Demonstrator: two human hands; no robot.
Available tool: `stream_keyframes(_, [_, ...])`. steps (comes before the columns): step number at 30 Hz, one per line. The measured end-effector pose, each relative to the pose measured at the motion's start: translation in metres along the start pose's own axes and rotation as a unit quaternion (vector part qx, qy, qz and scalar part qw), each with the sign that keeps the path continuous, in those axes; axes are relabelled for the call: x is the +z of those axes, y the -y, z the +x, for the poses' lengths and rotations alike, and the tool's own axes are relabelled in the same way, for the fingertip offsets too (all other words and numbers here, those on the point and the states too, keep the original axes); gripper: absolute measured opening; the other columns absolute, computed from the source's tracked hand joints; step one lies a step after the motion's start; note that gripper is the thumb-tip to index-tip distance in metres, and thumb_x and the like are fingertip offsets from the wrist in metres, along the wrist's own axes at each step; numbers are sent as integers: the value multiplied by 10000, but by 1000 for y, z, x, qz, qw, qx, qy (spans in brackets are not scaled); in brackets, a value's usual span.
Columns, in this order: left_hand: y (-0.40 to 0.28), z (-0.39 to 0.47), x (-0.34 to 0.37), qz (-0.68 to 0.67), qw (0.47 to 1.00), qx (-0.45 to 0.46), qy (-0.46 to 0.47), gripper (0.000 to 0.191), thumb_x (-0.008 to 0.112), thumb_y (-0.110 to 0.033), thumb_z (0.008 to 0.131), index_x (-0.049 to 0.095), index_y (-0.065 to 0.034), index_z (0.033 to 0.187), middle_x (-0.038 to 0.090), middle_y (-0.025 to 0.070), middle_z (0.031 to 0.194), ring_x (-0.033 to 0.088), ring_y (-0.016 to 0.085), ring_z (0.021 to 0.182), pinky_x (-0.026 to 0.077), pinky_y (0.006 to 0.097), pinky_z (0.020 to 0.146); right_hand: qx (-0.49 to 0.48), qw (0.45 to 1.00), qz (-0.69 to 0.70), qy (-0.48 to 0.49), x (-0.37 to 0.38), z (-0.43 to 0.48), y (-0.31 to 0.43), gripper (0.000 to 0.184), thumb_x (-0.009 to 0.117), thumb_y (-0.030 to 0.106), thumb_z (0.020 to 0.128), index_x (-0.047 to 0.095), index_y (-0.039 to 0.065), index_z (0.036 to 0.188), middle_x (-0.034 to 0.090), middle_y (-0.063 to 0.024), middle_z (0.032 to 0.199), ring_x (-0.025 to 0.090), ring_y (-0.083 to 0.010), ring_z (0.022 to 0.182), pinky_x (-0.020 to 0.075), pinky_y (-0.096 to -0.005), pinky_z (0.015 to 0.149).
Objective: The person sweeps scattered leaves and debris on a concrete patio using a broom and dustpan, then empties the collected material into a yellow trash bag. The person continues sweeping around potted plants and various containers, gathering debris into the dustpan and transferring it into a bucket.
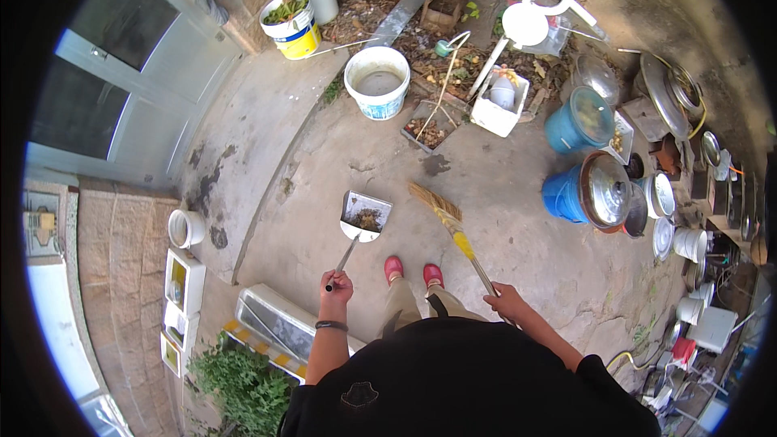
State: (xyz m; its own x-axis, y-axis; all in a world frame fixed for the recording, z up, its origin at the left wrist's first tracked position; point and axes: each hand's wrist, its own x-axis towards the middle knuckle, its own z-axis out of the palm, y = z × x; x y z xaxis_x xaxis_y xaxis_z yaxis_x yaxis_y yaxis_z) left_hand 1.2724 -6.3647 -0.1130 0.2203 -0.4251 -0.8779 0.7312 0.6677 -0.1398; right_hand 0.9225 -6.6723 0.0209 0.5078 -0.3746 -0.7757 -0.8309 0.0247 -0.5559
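My left hand grips the metal handle of a long-handled dustpan. Inside the pan lies a small heap of dry leaves and dirt. My right hand is closed around the pole of a broom. The broom's straw bristles, bound in yellow near the pole, point forward and left, a short way right of the dustpan. Both tools are in front of my red shoes over the concrete ground. Whether the bristles touch the ground, I cannot tell.
Ahead stand a large white bucket, a square tray of debris and a white foam box. Blue buckets and lidded pots line the right. A raised concrete edge, a glass-topped case and a leafy plant lie left.
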Motion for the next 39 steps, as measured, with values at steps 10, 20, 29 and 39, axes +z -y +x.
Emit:
stream_keyframes(10, [2, 69, 83, 151, 987, -50, -12, 148, 572, -79, 718, 472, -92, 610, 524, 22, 557, 487, 130, 451, 420, 236, 429, 171, 941, 276, -98, 15, -53, 28, 386, 580, 204, 842, 487, 0, 1157, 503, -52, 561, 427, -115, 382, 350, -268, 366])
stream_keyframes(20, [16, 112, 99, 201, 974, -92, -41, 93, 575, -89, 720, 497, -71, 672, 541, 34, 586, 516, 135, 489, 438, 248, 472, 196, 872, 426, -138, 24, -67, 20, 234, 536, 195, 864, 513, 28, 1027, 507, -49, 562, 431, -117, 360, 354, -258, 339])
stream_keyframes(29, [19, 123, 101, 260, 949, -142, -106, 238, 599, -221, 765, 499, -17, 833, 575, 103, 694, 548, 181, 558, 483, 267, 517, 215, 853, 430, -204, 25, -69, -7, 169, 513, 199, 872, 541, 45, 934, 515, -56, 569, 442, -126, 358, 363, -266, 325])
stream_keyframes(39, [-12, 113, 113, 423, 844, -98, -316, 587, 468, -483, 860, 377, 45, 1103, 580, 190, 814, 571, 250, 612, 501, 324, 514, 294, 814, 463, -191, 1, -86, -32, 232, 502, 294, 857, 551, 69, 842, 535, -73, 576, 468, -157, 366, 371, -297, 317])
